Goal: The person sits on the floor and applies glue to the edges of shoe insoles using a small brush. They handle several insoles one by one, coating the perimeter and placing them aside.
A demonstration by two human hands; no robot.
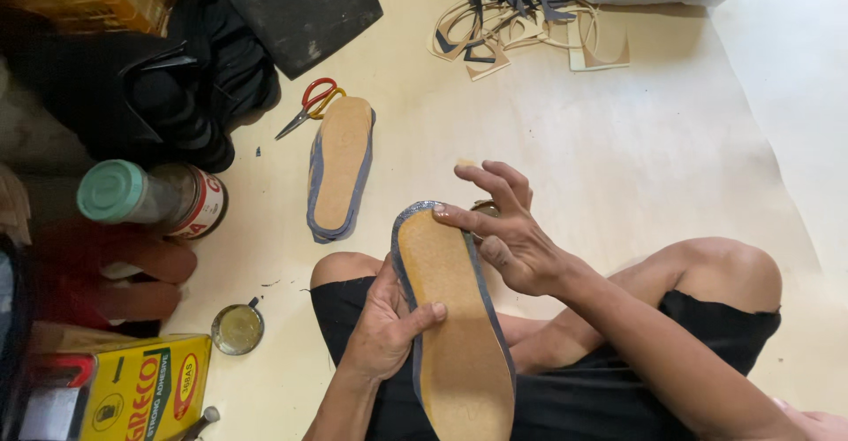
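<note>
Fingers of your left hand clamp the cork insole over your lap; your right hand presses its grey edging at the toe, seemingly folding it. Next, work further round the rim.
</note>
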